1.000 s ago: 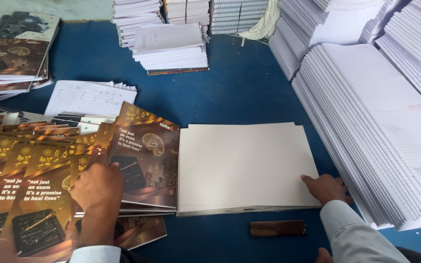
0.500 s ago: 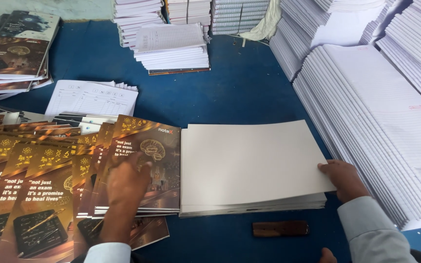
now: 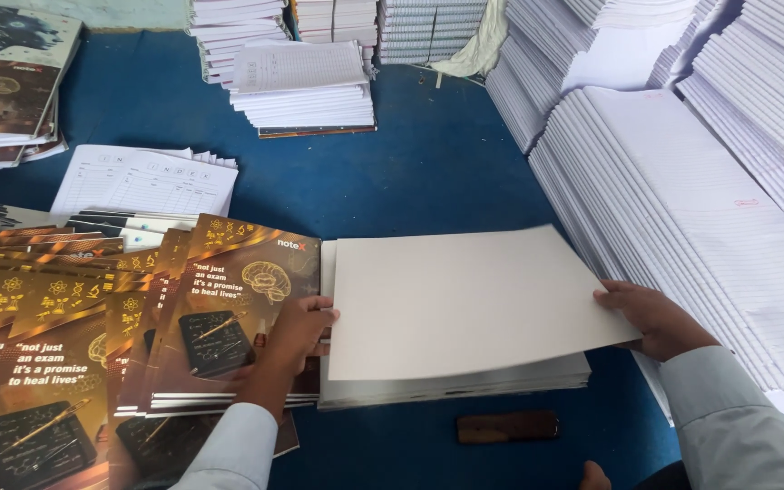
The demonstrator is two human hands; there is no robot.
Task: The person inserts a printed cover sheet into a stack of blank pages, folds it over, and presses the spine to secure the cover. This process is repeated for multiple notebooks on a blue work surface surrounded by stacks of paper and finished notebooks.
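Cardboard sheet (image 3: pixel 465 304) lifts off its stack (image 3: pixel 465 386); I see my right hand (image 3: pixel 655 318) gripping its edge, my left hand (image 3: pixel 288 340) gripping the opposite edge beside brown covers (image 3: pixel 229 308).

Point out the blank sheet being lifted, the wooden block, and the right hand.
Blank sheet (image 3: pixel 465 304), head view, middle of its upper face.
Wooden block (image 3: pixel 507 426), head view, centre of its top.
Right hand (image 3: pixel 651 318), head view, back of the hand.

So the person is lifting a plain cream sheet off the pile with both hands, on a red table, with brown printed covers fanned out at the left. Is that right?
Not quite: the table is blue, not red, as the head view shows. The rest holds: left hand and right hand lift the cream sheet off the pile, brown covers fanned at left.
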